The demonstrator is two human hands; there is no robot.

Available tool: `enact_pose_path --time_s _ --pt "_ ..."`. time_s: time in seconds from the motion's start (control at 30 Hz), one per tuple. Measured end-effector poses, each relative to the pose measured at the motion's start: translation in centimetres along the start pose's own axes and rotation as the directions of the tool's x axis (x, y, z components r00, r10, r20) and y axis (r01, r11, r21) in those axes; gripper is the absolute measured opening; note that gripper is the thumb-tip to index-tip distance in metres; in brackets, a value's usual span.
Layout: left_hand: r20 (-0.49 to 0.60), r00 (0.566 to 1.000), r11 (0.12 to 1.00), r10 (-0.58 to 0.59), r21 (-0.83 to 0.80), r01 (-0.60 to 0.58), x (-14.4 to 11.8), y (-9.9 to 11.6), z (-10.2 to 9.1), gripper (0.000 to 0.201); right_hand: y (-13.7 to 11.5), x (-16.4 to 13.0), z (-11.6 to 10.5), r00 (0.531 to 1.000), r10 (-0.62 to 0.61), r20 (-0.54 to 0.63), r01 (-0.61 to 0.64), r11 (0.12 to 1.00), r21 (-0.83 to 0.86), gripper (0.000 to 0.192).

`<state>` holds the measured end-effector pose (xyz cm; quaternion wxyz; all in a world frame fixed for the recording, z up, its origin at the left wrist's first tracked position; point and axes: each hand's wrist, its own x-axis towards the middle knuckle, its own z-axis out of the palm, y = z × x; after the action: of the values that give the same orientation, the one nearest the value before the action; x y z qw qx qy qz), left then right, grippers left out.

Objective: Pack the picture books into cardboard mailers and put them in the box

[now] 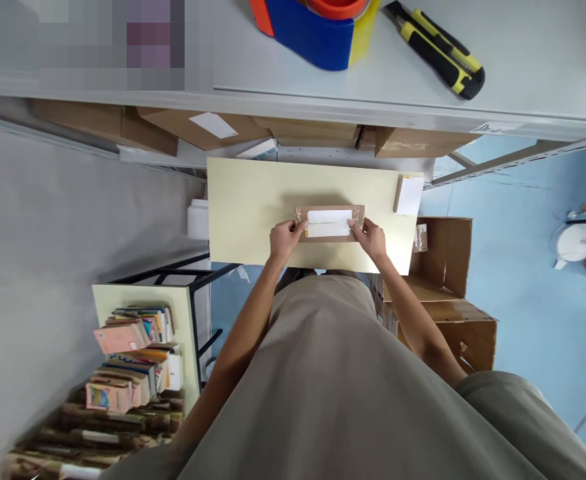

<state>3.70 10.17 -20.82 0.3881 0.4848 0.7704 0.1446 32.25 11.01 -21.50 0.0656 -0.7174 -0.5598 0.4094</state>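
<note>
- Brown cardboard forms the package (330, 239), which is at the middle of the pale bench (250, 213), close in front of our body.
- Our hands, left (283, 239) and right (372, 239), each grasp one end, thumbs beside the white label (329, 217); so even a hold probably serves to steady it level.
- We see a white pad (411, 194) at the bench's far right corner, perhaps set there to be near yet out of the way.
- On the shelf (283, 83), the tape dispenser (317, 39) and knife (440, 53) lie close together, likely for easy reach.
- We cannot see our fingertips under the package, nor tell whether it touches the bench or whether the label is one slip or two.
- The top edge cuts off the tape dispenser; the shelf's left part is pixelated.
</note>
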Motion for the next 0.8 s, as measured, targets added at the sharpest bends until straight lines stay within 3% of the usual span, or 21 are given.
enact_pose_path --time_s 0.2,0.3,0.4,0.5,0.67,0.8 --pt "0.027 1.000 0.990 -0.013 -0.138 0.016 -0.6 -1.1 -0.2 0.053 0.1 0.0 -1.3 0.992 -0.066 0.111 0.051 0.989 0.135 0.067" --pt "0.027 0.998 0.947 0.059 -0.318 -0.047 -1.2 -1.3 0.1 0.027 0.9 -0.5 -1.9 0.984 -0.177 0.021 0.167 0.958 0.235 0.069" --pt "-0.044 0.996 0.918 0.082 -0.385 -0.093 -1.2 -1.3 0.9 0.024 2.1 -0.6 -2.3 0.973 -0.223 -0.061 0.231 0.944 0.236 0.071" --pt "-0.062 0.997 0.973 0.050 -0.221 -0.062 -0.4 -1.2 1.9 0.019 3.3 0.0 -1.7 0.982 -0.186 -0.040 0.190 0.969 0.157 0.068" --pt "0.120 0.990 0.985 -0.078 0.161 0.058 0.3 -1.9 2.1 0.026 5.1 0.7 -0.3 0.980 -0.172 0.103 0.175 0.985 -0.016 0.071" --pt "0.045 0.987 0.976 -0.156 0.159 0.147 0.5 -2.0 0.0 0.037 7.2 1.8 -2.2 0.964 -0.251 0.090 0.262 0.955 -0.141 0.070"
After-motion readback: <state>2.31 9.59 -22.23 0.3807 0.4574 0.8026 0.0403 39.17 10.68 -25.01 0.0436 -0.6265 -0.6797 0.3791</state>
